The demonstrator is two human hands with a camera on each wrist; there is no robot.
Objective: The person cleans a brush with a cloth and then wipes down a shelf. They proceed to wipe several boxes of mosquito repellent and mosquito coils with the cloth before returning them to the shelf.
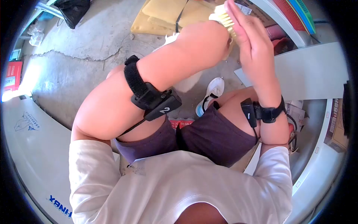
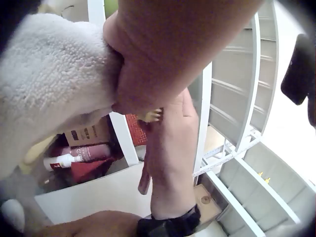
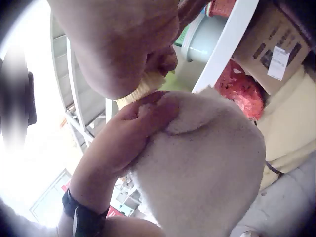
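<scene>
A brush (image 1: 223, 18) with pale yellow bristles is in my right hand (image 1: 255, 46), which grips it from the outer side. My left hand (image 1: 207, 41) holds a white fleecy cloth (image 3: 207, 153), which bulges and hangs down past the fingers. In the right wrist view the bristles (image 3: 143, 90) come right at the knuckles of the left hand (image 3: 140, 121), beside the gathered top of the cloth. The left wrist view has the fleecy cloth (image 2: 54, 74) at the left, while the left forearm hides much of the brush. Both hands are raised close together in front of the knees.
Yellowish folded packaging (image 1: 160, 16) with a black strap lies on the concrete floor (image 1: 93, 44) ahead. A pale panel (image 1: 298, 71) and white shelving stand at the right. Cardboard boxes (image 3: 274, 49) and a red bag (image 3: 242, 91) sit beyond the hands.
</scene>
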